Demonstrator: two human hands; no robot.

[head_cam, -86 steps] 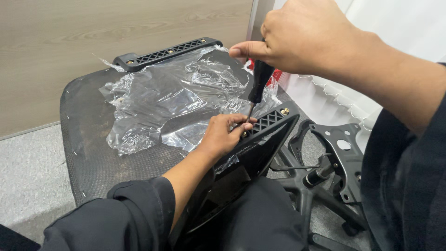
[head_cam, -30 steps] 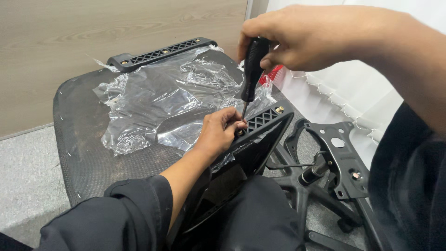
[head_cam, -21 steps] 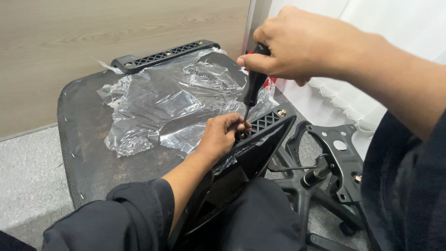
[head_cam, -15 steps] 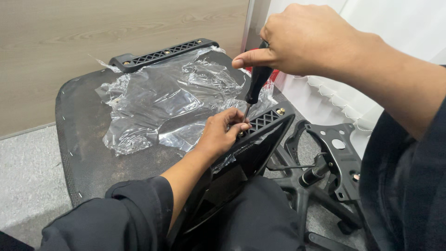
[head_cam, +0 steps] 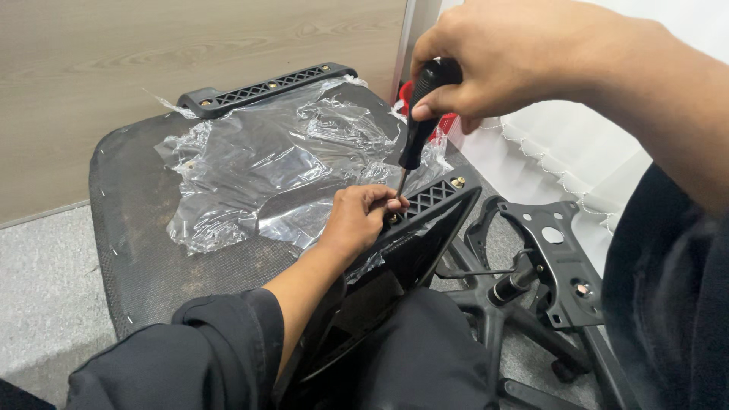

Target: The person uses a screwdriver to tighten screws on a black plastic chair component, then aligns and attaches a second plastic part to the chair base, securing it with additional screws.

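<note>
- Your right hand, upper right of frame, stayed clenched around the black screwdriver, regripping lower as it turned.
- Your left hand, centre, kept pinching the screw on the black armrest; driving continued.

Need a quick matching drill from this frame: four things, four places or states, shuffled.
Things:
1. screwdriver
2. plastic wrap
3. metal plate
4. left hand

Places or states:
A. crumpled on the seat
B. on the chair base, right of the armrest
C. gripped upright in the right hand
D. fingers by the screwdriver tip on the armrest

Pairs: 1-C, 2-A, 3-B, 4-D
</note>
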